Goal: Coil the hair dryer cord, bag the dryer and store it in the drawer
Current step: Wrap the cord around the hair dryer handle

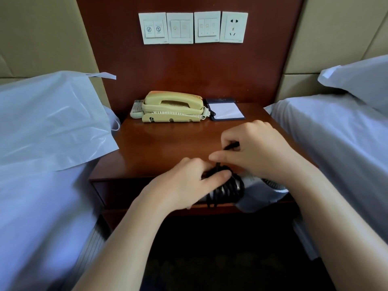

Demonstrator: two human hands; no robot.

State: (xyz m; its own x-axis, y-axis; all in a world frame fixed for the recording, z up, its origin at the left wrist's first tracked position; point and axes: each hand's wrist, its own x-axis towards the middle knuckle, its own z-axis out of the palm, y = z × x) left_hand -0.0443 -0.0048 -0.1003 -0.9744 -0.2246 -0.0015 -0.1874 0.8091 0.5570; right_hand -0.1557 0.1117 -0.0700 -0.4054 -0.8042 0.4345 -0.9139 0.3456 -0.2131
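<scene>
Two beds flank the scene, the left bed (42, 206) and the right bed (336, 143), both under pale sheets. A large white plastic bag (52, 122) lies flat on the left bed, one corner overhanging the dark wooden bench (159, 148) that stands between them. At the back of the bench sit a cream telephone (174, 106) and, just beside it, a notepad (227, 110).

Both hands work at the bench's front edge. The left hand (184, 181) curls round the hair dryer (255, 181) where the black cord (228, 187) is wound in close turns, thumb pressed across the coils. The right hand (256, 152) is just above and behind it, fingers bent, pinching a short loose stretch of the cord.

Only a grey strip of the dryer and a bit of grille show between the wrists. The cord's plug is hidden. A pale grey shape under the dryer is hard to make out.
</scene>
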